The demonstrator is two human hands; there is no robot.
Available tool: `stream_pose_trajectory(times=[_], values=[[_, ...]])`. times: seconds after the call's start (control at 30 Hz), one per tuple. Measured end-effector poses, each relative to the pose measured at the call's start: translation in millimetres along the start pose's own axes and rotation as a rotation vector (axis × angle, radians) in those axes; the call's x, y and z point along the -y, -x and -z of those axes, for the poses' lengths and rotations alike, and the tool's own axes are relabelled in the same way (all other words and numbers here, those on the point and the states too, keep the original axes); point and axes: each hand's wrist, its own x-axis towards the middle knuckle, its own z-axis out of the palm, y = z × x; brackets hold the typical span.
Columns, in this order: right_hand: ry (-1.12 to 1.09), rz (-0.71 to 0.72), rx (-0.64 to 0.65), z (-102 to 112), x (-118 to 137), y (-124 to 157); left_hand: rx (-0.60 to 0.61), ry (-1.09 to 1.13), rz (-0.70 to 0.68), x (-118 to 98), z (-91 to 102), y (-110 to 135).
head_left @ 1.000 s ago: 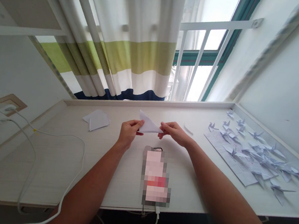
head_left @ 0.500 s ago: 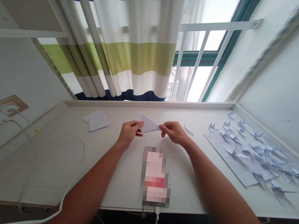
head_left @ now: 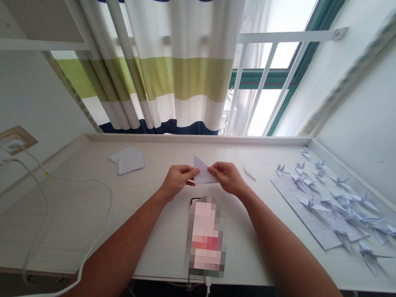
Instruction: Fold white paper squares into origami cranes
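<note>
Between my hands is a white sheet of paper folded into a triangle, its point upward. My left hand pinches its left side between thumb and fingers. On the right side, my right hand grips the same paper, thumb on the front face and fingertips near its middle. The paper's right corner is partly covered by that hand. Below the hands a phone, its screen blurred out, lies on the white desk.
Several folded paper cranes spread over the right side, some on a printed sheet. Loose white papers lie at the back left. A thin paper strip is right of my hands. White cables cross the left side.
Both hands and the folded paper have shifted slightly right and nearer to me. My right hand's grip has slid inward from the paper's right tip, so the hands are closer together.
</note>
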Motion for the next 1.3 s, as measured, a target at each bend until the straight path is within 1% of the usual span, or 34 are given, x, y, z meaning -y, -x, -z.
stream_pose_trajectory(times=[0.07, 0.13, 0.2, 0.3, 0.47, 0.6, 0.63, 0.7, 0.8, 0.87, 0.97, 1.03, 1.1, 1.17, 1.3], values=[[-0.005, 0.02, 0.002, -0.6, 4.5, 0.8, 0.001, 0.004, -0.012, -1.4, 1.4, 0.4], [-0.035, 0.042, 0.019, -2.1, 9.2, 1.8, 0.033, -0.008, -0.02, -2.2, 1.7, 1.6], [-0.051, 0.065, 0.006, -3.5, 13.1, 2.7, 0.11, -0.03, -0.024, -2.0, 0.0, 3.6], [-0.007, 0.077, -0.027, -3.9, 17.0, 3.8, 0.216, -0.059, -0.041, -0.5, -4.9, 6.6], [0.006, 0.087, -0.028, -4.2, 19.8, 3.9, 0.217, -0.085, -0.068, 1.4, -10.5, 9.1], [0.003, 0.112, -0.028, -6.7, 18.3, 1.6, 0.28, -0.157, -0.059, 3.6, -11.9, 9.7], [-0.001, 0.105, -0.027, -7.0, 17.2, 1.0, 0.278, -0.165, -0.054, 4.3, -12.2, 9.4], [-0.011, 0.085, -0.031, -6.9, 14.7, 0.3, 0.23, -0.161, -0.053, 4.9, -12.0, 8.1], [0.016, 0.099, -0.082, -6.7, 11.9, 1.3, 0.103, -0.112, -0.053, 3.7, -9.3, 4.6], [0.078, 0.177, -0.085, -7.9, 11.2, 3.4, 0.011, -0.076, -0.049, 1.7, -5.8, 2.0], [0.213, 0.316, 0.007, -11.1, 10.4, 6.6, -0.074, -0.058, -0.051, -1.3, 0.1, -0.9], [0.286, 0.354, 0.061, -13.1, 9.3, 7.5, -0.089, -0.06, -0.065, -2.5, 3.1, -2.1], [0.31, 0.353, 0.082, -14.2, 8.4, 7.4, -0.076, -0.058, -0.077, -3.0, 4.8, -2.4], [0.291, 0.333, 0.093, -14.5, 8.6, 7.2, -0.047, -0.041, -0.083, -2.9, 5.2, -2.2], [0.174, 0.248, 0.101, -15.0, 11.9, 7.8, 0.005, 0.014, -0.121, -2.3, 3.9, -1.4]])
